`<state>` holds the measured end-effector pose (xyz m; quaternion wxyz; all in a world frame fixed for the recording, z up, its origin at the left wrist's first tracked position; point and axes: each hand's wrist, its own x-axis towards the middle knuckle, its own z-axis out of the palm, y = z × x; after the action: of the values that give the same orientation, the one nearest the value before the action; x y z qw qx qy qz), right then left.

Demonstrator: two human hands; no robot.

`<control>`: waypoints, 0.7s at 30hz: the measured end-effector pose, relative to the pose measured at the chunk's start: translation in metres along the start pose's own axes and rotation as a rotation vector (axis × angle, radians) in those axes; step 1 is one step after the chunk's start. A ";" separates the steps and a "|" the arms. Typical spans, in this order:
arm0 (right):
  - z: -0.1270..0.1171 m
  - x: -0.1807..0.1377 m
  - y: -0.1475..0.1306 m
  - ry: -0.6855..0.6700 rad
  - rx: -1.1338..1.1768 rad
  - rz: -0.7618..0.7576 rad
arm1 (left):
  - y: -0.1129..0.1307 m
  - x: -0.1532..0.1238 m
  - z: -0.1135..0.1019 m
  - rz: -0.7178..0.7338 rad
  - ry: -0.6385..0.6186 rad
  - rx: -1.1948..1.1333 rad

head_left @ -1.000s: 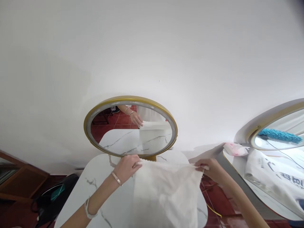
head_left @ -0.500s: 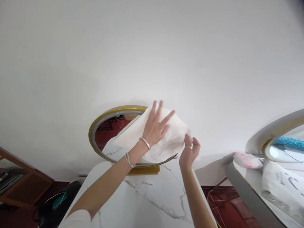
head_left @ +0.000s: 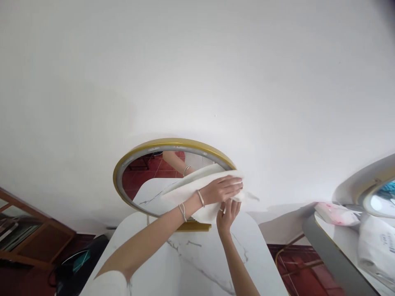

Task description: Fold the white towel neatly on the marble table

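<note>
A white cloth (head_left: 188, 186) lies bunched over the right side of an oval mirror (head_left: 154, 142) with a gold rim. My left hand (head_left: 222, 190), wearing bracelets, presses it there with fingers together and curled over the mirror's right edge. Just below, my right hand (head_left: 227, 216) pinches the lower part of the same cloth, a ring on one finger. Some of its fingertips are hidden by the cloth and my left hand. The mirror stands on a white marble-patterned table (head_left: 197, 263) and reflects an arm and part of the cloth.
To the right, another table (head_left: 327, 238) carries a pink-and-white packet (head_left: 336, 213), a white printed fabric item (head_left: 378, 242) and a second mirror (head_left: 378, 197). A wooden cabinet (head_left: 46, 242) and a black bag (head_left: 92, 263) are at lower left. A white wall rises behind.
My left hand has moved right and down from the cloth's middle to the mirror's right edge, its fingers closing. My right hand has shifted left and down. The cloth is now more bunched, uncovering the upper rim.
</note>
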<state>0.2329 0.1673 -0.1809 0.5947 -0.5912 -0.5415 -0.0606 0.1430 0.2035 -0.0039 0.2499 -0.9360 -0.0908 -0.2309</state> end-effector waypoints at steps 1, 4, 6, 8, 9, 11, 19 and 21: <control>0.002 -0.010 0.007 -0.052 0.000 -0.007 | 0.005 -0.014 0.005 -0.013 0.011 -0.007; 0.008 -0.029 0.024 -0.187 -0.018 -0.064 | 0.016 -0.056 0.012 -0.056 0.033 0.005; 0.010 -0.029 0.027 -0.219 -0.035 -0.112 | 0.021 -0.074 0.009 -0.134 0.092 0.026; 0.010 -0.016 0.023 -0.170 -0.069 -0.172 | 0.021 -0.075 0.004 -0.261 0.231 0.042; 0.009 -0.004 0.018 -0.112 -0.098 -0.208 | 0.019 -0.069 0.000 -0.321 0.320 0.048; 0.006 0.027 0.005 0.050 -0.159 -0.287 | 0.010 -0.048 -0.010 -0.390 0.479 0.071; -0.024 0.161 -0.064 0.394 -0.086 -0.744 | -0.051 0.025 -0.063 -0.362 0.696 0.095; -0.029 0.169 -0.070 0.389 -0.077 -0.802 | -0.048 0.014 -0.064 -0.407 0.684 0.063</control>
<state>0.2686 0.2204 -0.0073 0.5923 -0.3338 -0.6034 -0.4167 0.1170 0.2129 0.0728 0.2433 -0.7597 -0.1930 -0.5713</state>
